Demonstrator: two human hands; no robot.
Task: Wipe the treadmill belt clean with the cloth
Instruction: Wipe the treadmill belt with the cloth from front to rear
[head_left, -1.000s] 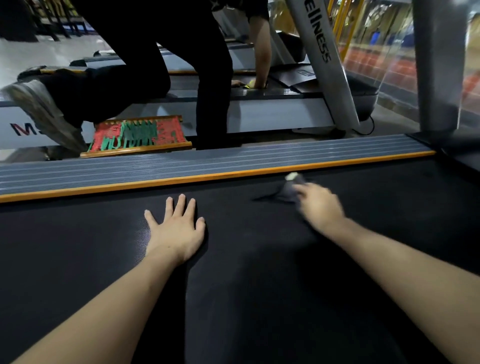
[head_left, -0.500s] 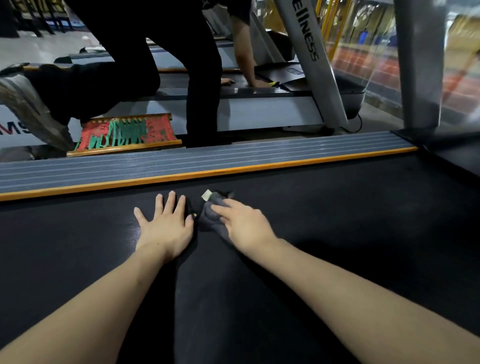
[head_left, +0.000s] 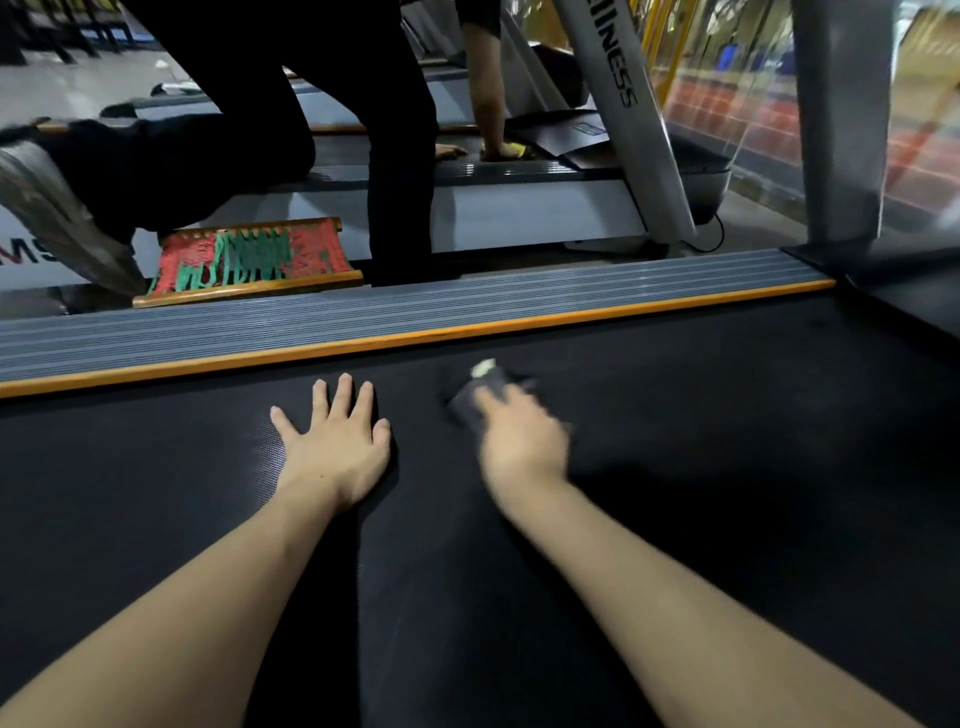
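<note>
Black belt (head_left: 675, 519) fills most of the view, textured, with both my bare forearms reaching out over it. My left hand (head_left: 335, 447) lies flat on the belt, palm down, fingers straight and spread a little, thumb out to the side. My right hand (head_left: 519, 441) is blurred; it presses down on the cloth (head_left: 470, 402), dark grey with a small pale tag at its far corner, which lies on the belt just right of my left hand and apart from it. Right fingers look laid over the cloth's near part, but blur hides whether they are straight or curled, so I cannot tell the grip. Beyond the hands, an orange strip (head_left: 415, 338) edges the belt, then a grey ribbed side rail (head_left: 363, 312). Past that, a red and green woven stool (head_left: 249, 257) on the floor, and another person in black (head_left: 311, 104) kneeling on the next treadmill (head_left: 519, 208), hand down on its deck
</note>
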